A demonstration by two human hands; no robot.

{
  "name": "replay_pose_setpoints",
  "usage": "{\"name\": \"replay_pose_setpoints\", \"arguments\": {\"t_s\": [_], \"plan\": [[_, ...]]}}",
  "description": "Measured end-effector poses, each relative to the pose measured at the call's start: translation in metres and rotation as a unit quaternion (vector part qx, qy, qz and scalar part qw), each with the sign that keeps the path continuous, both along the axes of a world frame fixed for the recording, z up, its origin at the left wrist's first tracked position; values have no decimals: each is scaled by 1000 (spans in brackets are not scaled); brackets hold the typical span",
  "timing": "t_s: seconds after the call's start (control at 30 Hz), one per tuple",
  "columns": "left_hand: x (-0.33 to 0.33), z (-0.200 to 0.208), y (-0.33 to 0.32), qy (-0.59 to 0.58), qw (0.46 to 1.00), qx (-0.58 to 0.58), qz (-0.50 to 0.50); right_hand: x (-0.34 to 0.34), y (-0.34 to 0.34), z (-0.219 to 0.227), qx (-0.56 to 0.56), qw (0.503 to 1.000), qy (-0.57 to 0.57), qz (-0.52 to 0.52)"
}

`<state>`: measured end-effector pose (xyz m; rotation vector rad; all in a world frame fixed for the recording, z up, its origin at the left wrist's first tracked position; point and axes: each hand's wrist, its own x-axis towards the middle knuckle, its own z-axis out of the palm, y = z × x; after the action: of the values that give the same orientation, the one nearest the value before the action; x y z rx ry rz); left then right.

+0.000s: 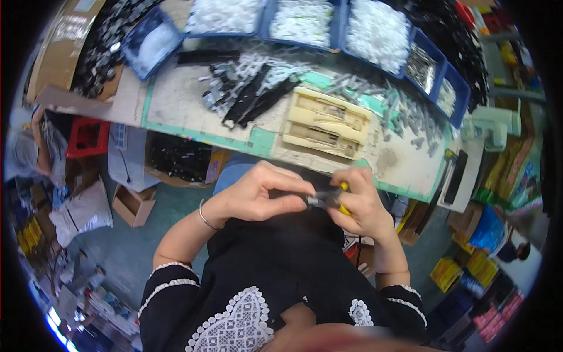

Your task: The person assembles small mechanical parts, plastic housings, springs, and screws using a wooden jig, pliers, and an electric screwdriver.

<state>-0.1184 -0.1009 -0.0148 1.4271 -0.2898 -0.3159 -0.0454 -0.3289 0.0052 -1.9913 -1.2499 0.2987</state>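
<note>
Over my lap, just off the table's near edge, my two hands meet. My right hand (362, 202) is closed round the yellow handles of a pair of pliers (344, 206), whose dark jaws point left. My left hand (264, 192) pinches a small grey part (312, 200) between thumb and fingertips, right at the jaws. Whether the jaws bite on the part is too small to tell. Beyond my hands, a cream-coloured fixture block (327, 122) with shaped slots lies on the table. Left of it sits a pile of black and grey plastic parts (249, 88).
Blue bins (305, 23) of white pieces line the table's far side, and a smaller bin (421, 61) holds metal pieces. Loose grey parts (404, 114) are scattered at the right. Cartons and a red stool (87, 138) stand at the left. Another person (41, 146) is at the far left.
</note>
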Motion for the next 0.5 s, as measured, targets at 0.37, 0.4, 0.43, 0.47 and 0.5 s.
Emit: {"name": "replay_pose_setpoints", "arguments": {"t_s": [0.37,0.4,0.43,0.47,0.5], "plan": [[-146,-197,221,461,768,-60,440,15,-53,-20,-338,892,-173,-244],[-162,-227,237,428,702,-81,563,15,-51,-14,-363,886,-165,-236],[-177,-256,256,402,654,-109,632,15,-49,-9,-386,880,-156,-229],[-185,-281,271,372,604,-137,691,17,-50,-7,-412,868,-156,-230],[-178,-299,277,373,613,-139,683,19,-52,-4,-415,863,-157,-241]]}}
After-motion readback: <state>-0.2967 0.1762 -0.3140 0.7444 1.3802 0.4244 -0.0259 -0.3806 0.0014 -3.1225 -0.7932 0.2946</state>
